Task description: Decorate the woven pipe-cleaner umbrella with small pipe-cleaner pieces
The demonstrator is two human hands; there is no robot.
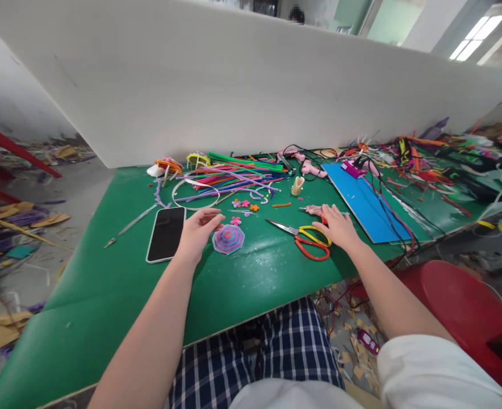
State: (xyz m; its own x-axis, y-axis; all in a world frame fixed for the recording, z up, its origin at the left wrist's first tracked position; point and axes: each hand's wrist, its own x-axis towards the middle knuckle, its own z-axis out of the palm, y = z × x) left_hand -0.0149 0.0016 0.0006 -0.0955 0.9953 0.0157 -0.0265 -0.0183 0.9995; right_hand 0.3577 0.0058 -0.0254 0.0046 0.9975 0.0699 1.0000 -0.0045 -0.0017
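Observation:
My left hand [200, 230] hovers beside a pink, blue and purple striped umbrella-shaped piece [228, 240], its fingers loosely bent and apart, with nothing visible in them. Fingers spread, my right hand [338, 226] lies over a pinkish tool [314, 209] with a thin metal tip; the hand hides part of it. Just left of that hand rest scissors [310, 241] with yellow and orange handles, blades slightly parted. Small pink flowers [235, 221] and orange flowers [255, 208] are scattered beyond the umbrella piece. A phone [166, 234] with a dark screen lies left of my left hand.
Colourful pipe cleaners [234, 176] are heaped at the back near a white headband [176, 199]. A beige holder [297, 186] stands mid-table. Pink glue guns [311, 169], a blue board [365, 207] and cables occupy the right. A white partition [217, 85] closes the back; a red stool [459, 307] stands right.

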